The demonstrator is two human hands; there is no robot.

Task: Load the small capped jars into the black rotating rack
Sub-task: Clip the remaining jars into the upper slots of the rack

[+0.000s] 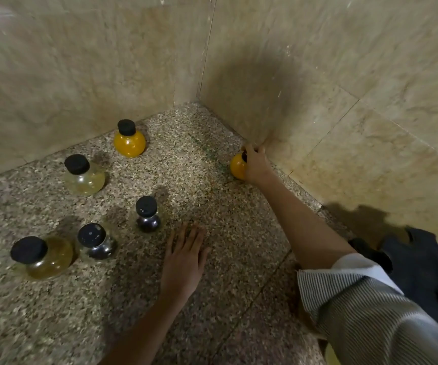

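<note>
Several small round jars with black caps stand on a speckled stone floor (212,272). My right hand (256,164) is closed around an orange-filled jar (237,165) close to the right wall. My left hand (185,255) lies flat on the floor with fingers spread, holding nothing. Another orange jar (129,139) stands near the back wall. Left of it is a pale yellow jar (83,176). Two dark-filled jars (147,214) (95,242) stand left of my left hand. An amber jar (42,256) is at the far left. No black rack can be seen.
Beige marble walls meet in a corner (199,96) behind the jars. A dark object with a wavy edge (423,264) lies at the right, behind my striped sleeve (365,306), casting a shadow on the wall.
</note>
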